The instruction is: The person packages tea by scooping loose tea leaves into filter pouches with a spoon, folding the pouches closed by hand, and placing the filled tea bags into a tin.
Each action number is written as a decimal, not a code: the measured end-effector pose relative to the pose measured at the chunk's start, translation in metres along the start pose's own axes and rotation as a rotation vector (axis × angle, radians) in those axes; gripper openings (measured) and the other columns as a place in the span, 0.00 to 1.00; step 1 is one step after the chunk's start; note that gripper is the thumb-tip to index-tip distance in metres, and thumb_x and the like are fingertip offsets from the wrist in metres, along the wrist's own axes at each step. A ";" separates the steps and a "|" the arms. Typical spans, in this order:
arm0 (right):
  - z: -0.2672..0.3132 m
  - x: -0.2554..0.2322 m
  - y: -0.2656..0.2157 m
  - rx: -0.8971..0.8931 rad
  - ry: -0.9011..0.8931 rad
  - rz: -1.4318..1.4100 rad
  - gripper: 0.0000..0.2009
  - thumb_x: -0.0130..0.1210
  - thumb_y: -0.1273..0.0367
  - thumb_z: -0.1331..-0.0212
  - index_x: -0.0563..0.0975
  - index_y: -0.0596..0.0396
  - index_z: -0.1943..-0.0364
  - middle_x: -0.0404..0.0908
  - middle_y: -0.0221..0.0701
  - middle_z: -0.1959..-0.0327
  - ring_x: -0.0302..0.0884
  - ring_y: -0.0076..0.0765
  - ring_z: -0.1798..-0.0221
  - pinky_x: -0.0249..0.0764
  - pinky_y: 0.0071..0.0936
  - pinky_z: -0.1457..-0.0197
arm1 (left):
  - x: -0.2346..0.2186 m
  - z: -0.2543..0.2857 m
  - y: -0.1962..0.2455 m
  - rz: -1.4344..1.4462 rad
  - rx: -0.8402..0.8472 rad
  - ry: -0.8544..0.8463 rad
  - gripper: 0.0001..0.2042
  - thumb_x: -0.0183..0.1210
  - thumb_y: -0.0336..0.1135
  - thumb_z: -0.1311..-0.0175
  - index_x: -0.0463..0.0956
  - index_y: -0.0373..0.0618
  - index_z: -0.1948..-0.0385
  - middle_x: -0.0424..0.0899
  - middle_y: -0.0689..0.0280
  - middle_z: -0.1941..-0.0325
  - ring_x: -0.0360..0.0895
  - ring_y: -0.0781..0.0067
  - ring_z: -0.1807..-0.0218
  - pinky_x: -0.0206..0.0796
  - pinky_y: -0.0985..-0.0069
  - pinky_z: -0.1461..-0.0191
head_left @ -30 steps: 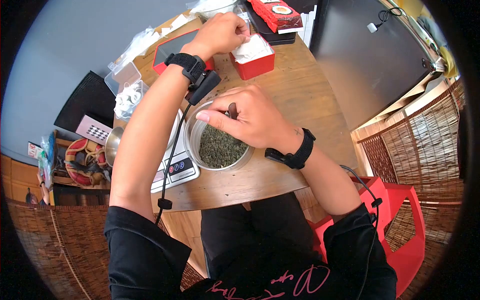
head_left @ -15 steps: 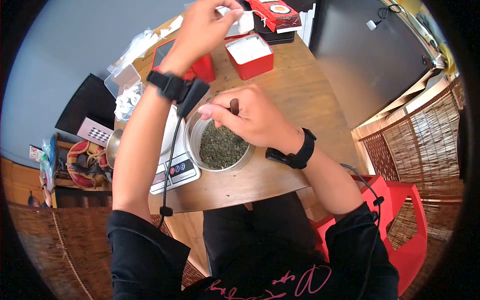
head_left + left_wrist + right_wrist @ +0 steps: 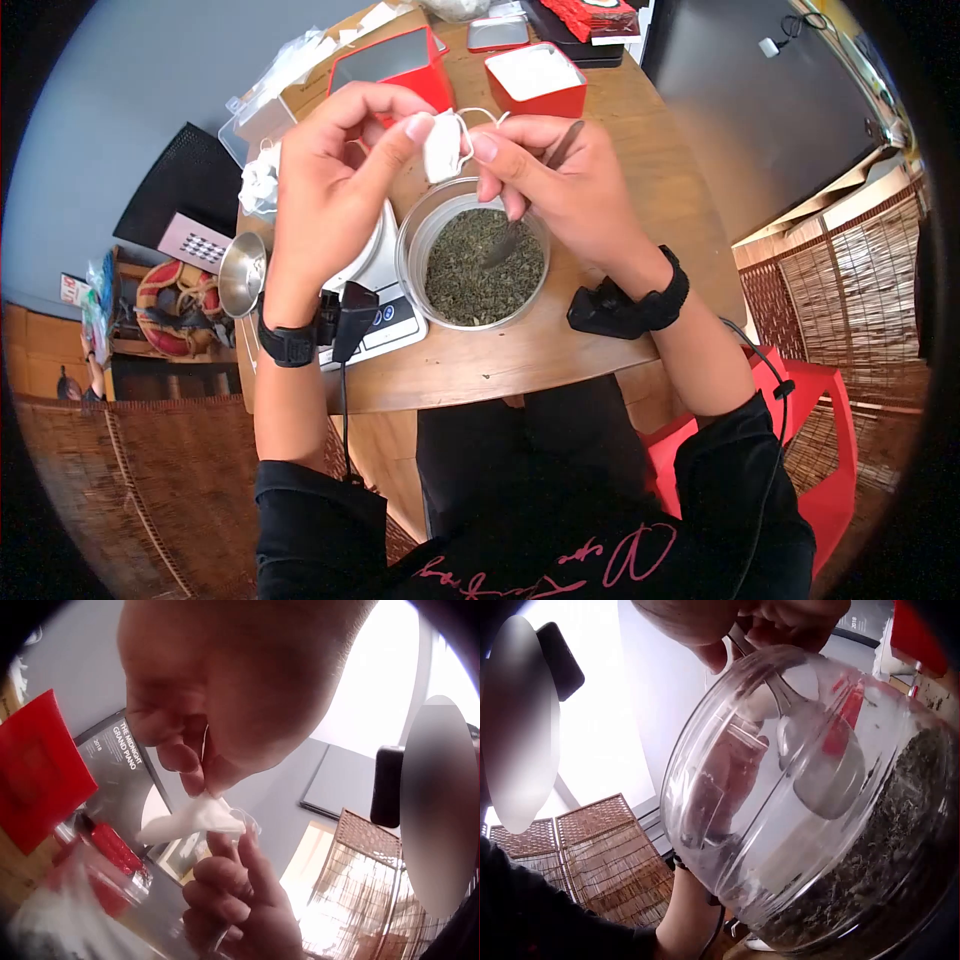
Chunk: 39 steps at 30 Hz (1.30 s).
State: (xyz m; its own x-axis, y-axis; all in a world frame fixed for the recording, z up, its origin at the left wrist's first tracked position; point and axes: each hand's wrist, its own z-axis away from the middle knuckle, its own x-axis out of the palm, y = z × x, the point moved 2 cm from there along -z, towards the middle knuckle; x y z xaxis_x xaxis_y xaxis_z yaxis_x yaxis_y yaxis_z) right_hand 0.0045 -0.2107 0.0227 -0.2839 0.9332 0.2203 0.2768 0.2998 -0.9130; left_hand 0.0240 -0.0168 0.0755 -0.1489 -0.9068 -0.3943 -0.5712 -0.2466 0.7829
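Above the tub, the left hand (image 3: 335, 185) pinches a small white drawstring bag (image 3: 442, 148) between thumb and fingers. The right hand (image 3: 570, 185) pinches the bag's string at its right side and also holds a metal spoon (image 3: 503, 248), bowl down over the tub. Dark dried leaves (image 3: 470, 285) lie in the clear round tub (image 3: 405, 262). In the left wrist view the white bag (image 3: 191, 821) hangs between both hands. Through the tub wall, the right wrist view shows the spoon (image 3: 829, 776). Whether the bag's mouth is open, I cannot tell.
A white scale (image 3: 385, 335) stands left of the tub, with a metal bowl (image 3: 242, 275) beyond it. Behind are a red box holding white bags (image 3: 535, 95), another red box (image 3: 435, 85) and a lid (image 3: 498, 34). White items (image 3: 260, 185) lie in a clear box at left.
The left hand has come back from the red box toward the body with a white bag. The right hand has lifted from the tub with the spoon and now touches the bag's string.
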 end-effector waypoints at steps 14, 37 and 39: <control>0.007 0.004 -0.002 0.074 0.006 0.102 0.12 0.67 0.64 0.36 0.85 0.61 0.61 0.86 0.26 0.73 0.78 0.11 0.73 0.68 0.11 0.73 | 0.011 0.034 0.008 -0.147 -0.008 0.032 0.06 0.71 0.27 0.40 0.85 0.39 0.64 0.83 0.73 0.74 0.71 0.91 0.75 0.56 0.89 0.74; 0.011 0.004 0.005 -0.151 -0.042 0.251 0.06 0.68 0.73 0.41 0.82 0.61 0.66 0.80 0.20 0.74 0.71 0.08 0.73 0.65 0.11 0.71 | -0.002 0.034 0.000 -0.229 0.244 0.039 0.28 0.74 0.34 0.57 0.81 0.43 0.48 0.88 0.67 0.57 0.73 0.83 0.72 0.61 0.84 0.71; 0.012 0.002 0.006 -0.160 -0.091 0.264 0.05 0.66 0.74 0.40 0.82 0.61 0.64 0.81 0.21 0.72 0.72 0.09 0.72 0.66 0.12 0.71 | -0.001 0.034 -0.001 -0.263 0.279 -0.035 0.35 0.75 0.36 0.60 0.79 0.45 0.41 0.88 0.67 0.51 0.73 0.82 0.71 0.61 0.84 0.70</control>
State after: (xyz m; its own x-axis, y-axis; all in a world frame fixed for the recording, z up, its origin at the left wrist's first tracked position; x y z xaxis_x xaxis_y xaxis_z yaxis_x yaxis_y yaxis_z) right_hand -0.0055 -0.2095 0.0135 -0.2623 0.9634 -0.0552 0.4906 0.0839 -0.8674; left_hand -0.0028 -0.0041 0.0590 0.0073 -0.8118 -0.5838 -0.7905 -0.3623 0.4939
